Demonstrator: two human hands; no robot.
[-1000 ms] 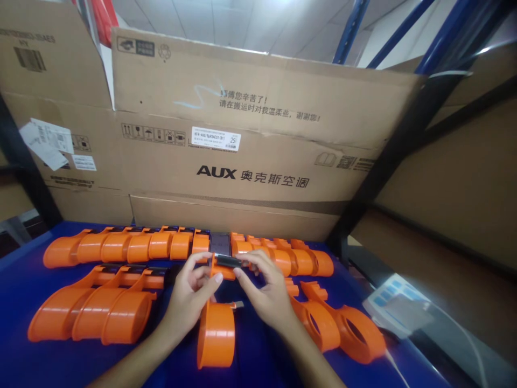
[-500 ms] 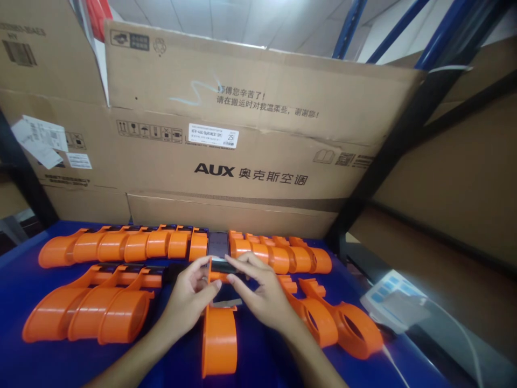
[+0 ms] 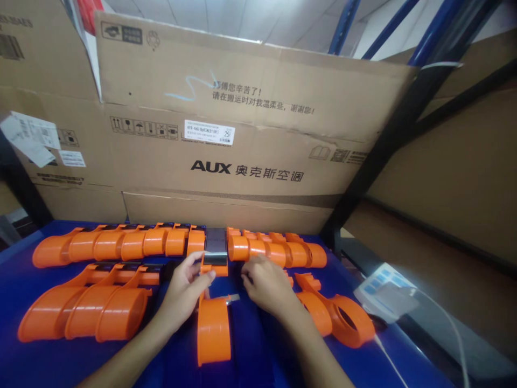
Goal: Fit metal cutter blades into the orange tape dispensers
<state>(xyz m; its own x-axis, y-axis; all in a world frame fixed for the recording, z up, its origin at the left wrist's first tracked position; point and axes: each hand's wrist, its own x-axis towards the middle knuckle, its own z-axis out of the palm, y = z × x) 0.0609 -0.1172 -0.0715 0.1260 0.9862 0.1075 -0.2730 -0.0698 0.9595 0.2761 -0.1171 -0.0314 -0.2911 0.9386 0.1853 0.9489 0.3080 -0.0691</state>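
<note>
My left hand (image 3: 186, 288) grips the head of an orange plastic tape dispenser (image 3: 214, 330), thumb in front and fingers behind. A black piece (image 3: 216, 260) with a pale serrated edge sits across the dispenser's head, and a small metal strip (image 3: 233, 297) sticks out above its round hub. Just to the right, my right hand (image 3: 267, 284) is closed, its fingers curled inward and apart from the dispenser. What those fingers hold, if anything, is hidden.
Several orange dispensers (image 3: 109, 245) with black pieces stand at left in two rows. More orange bodies (image 3: 297, 253) are at right on the blue table (image 3: 177, 355). A white and blue box (image 3: 385, 293) with a cable lies right; a large carton (image 3: 250, 108) backs the table.
My right hand has come off the dispenser's head, moved slightly right and curled its fingers. My left hand keeps its grip. The view has shifted slightly.
</note>
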